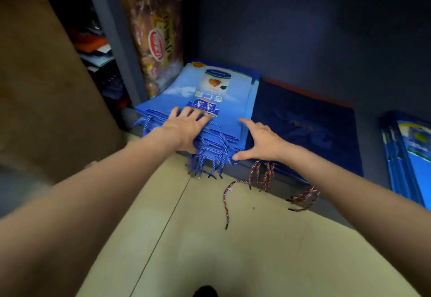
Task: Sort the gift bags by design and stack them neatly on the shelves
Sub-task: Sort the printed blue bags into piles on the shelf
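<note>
A stack of light blue gift bags (210, 91) printed with a can lies flat on the bottom shelf, its blue cord handles hanging over the front edge. My left hand (186, 128) lies flat on the stack's near end with fingers spread. My right hand (258, 140) is open against the stack's right front corner, thumb low by the cords. Right of it lies a stack of dark navy gift bags (307, 128) with multicoloured cords. Further light blue gift bags (410, 156) sit at the far right.
A grey shelf upright (114, 33) stands left of the stack, with a clear packet of snacks (154, 33) leaning behind it. A brown cardboard box (42, 82) fills the left. A loose multicoloured cord (227, 201) lies on the pale floor (233, 250).
</note>
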Tool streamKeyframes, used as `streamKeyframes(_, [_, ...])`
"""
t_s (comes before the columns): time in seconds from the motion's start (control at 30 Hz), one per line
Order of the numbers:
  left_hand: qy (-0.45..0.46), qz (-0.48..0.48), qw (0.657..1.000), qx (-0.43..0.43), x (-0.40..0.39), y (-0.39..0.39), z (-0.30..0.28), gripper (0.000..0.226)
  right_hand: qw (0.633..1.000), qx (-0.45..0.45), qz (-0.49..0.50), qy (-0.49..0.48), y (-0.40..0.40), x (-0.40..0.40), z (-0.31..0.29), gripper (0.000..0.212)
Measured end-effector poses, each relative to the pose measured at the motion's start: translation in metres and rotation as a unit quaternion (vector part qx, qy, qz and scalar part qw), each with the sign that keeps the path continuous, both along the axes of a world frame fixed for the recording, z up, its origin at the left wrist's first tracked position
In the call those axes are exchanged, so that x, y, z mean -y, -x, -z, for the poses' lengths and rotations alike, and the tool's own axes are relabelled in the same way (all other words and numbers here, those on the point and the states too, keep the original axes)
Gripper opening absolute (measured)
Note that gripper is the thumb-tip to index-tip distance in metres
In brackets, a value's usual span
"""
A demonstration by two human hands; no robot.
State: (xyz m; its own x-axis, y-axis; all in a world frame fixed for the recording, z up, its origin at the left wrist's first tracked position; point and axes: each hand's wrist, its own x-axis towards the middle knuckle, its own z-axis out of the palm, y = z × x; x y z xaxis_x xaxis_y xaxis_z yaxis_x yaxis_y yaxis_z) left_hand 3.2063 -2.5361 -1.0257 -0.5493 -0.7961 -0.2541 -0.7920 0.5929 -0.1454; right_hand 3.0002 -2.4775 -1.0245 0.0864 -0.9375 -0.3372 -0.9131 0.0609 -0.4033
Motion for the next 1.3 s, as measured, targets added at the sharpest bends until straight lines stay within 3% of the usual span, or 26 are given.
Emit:
streamKeyframes(0.27, [0.089,-0.122,0.989,0.007,-0.045,0.007,0.026,0.085,0.996,-0.064,0.029,0.062,-0.001,-0.013,0.015,0.092])
streamKeyframes(0.57, [0.082,-0.054,0.993,0.064,-0.018,0.008,-0.011,0.084,0.998,-0.029,0.052,0.021,0.021,-0.037,0.006,0.097])
streamKeyframes(0.97, [0.043,-0.100,0.990,-0.092,0.013,-0.001,-0.059,0.056,0.990,0.083,0.097,0.064,-0.018,-0.016,-0.002,0.091])
streamKeyframes(1.13, [-0.022,-0.029,0.999,-0.013,0.015,0.004,-0.045,0.068,0.974,0.145,0.145,0.098,-0.012,-0.013,0.004,0.095])
streamKeyframes(1.3, [0.009,-0.018,0.995,0.096,0.002,0.009,-0.010,0.101,0.988,0.052,0.093,0.108,-0.013,-0.017,0.006,0.103])
